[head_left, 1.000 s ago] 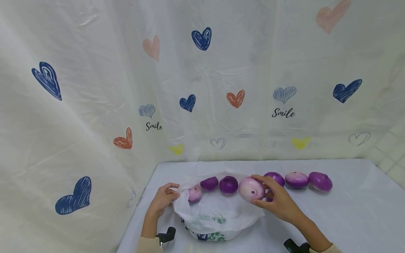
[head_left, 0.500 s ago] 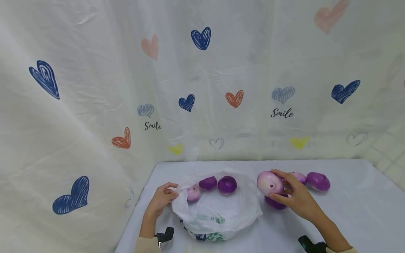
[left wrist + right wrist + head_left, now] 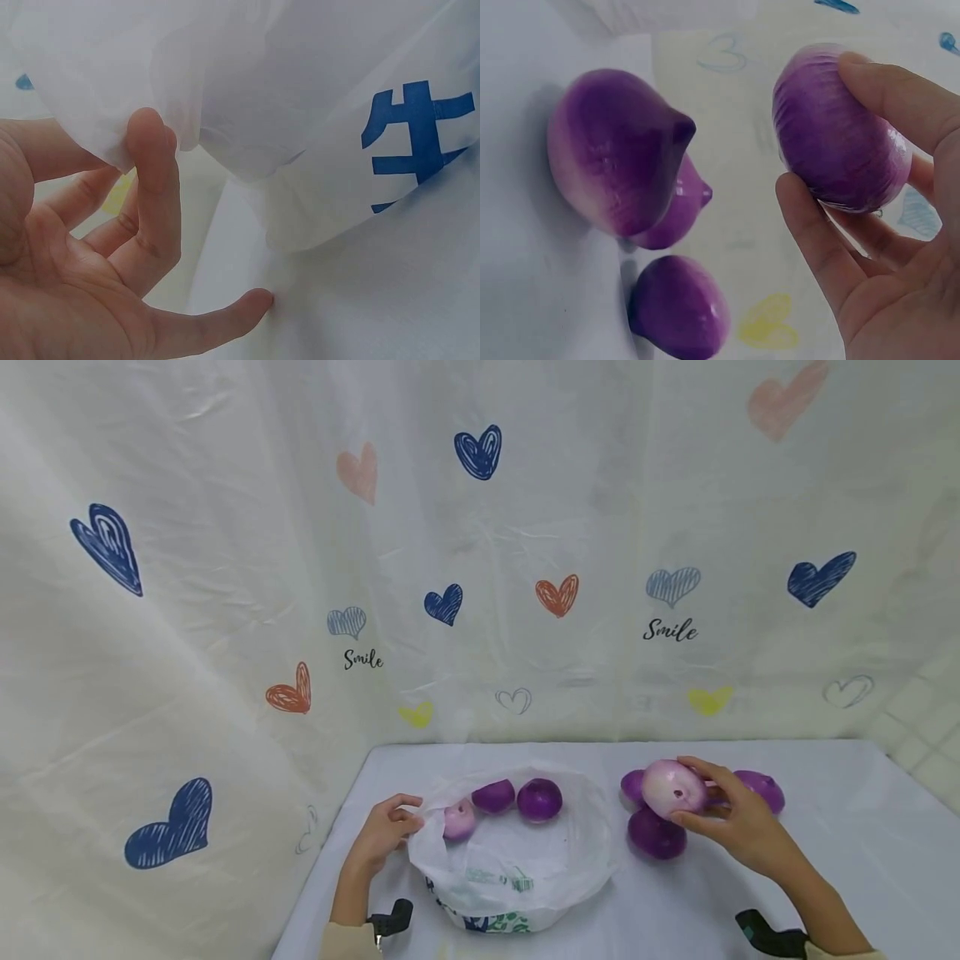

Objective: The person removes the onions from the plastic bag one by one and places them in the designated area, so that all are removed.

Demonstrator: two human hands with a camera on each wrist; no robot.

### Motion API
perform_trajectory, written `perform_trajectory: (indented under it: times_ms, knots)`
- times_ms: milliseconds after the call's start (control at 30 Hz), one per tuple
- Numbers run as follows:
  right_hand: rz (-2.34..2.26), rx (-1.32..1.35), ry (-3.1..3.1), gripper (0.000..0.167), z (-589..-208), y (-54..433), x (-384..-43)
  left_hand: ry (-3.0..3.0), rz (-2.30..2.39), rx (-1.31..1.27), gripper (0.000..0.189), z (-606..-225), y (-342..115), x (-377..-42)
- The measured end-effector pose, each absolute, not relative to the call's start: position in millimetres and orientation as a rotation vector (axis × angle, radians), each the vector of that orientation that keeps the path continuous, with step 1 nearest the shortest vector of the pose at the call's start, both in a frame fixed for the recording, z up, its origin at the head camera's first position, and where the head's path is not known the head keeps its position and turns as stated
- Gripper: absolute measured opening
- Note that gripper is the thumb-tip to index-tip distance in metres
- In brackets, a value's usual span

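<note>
My left hand [image 3: 386, 833] pinches the left rim of a white plastic bag [image 3: 517, 877], its thumb and a finger on the thin film in the left wrist view. Three onions lie inside the bag: a pale pink one [image 3: 459, 820], a dark purple one [image 3: 492, 796] and a round dark purple one [image 3: 540, 800]. My right hand [image 3: 750, 822] grips a pale pink-purple onion [image 3: 673, 788], held above the table right of the bag. Below it a dark purple onion [image 3: 657, 833] sits on the table, with another onion [image 3: 632, 786] partly hidden behind the held one.
Farther right, a purple onion [image 3: 763, 789] rests on the white table [image 3: 862, 860], partly covered by my right hand. A white curtain [image 3: 600, 510] printed with hearts hangs behind the table's back edge. A dark wrist camera [image 3: 392, 918] sits on my left wrist.
My right hand has carried the pale onion from over the bag's right side rightward, over the onions on the table. My left hand stays at the bag's rim.
</note>
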State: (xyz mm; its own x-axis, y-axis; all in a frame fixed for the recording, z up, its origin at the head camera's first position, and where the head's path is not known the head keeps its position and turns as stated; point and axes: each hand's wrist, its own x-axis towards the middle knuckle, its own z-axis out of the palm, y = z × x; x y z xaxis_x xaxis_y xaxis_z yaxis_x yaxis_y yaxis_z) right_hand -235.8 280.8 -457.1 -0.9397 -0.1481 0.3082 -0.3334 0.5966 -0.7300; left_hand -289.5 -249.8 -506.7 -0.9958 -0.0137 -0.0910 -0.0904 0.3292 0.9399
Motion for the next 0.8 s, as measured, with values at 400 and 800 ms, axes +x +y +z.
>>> perform_trajectory:
  times_ms: [400,800]
  knots:
    - [1.201,0.313,-2.735,0.083,-460.7,305.5,-240.0,2.512,1.786,-0.087,0.029,-506.2,-248.0,-290.4]
    - [1.153,0.295,-2.793,0.083,-470.5,327.2,-244.5,2.509,1.781,-0.079,0.027,-506.3,-250.0,-288.8]
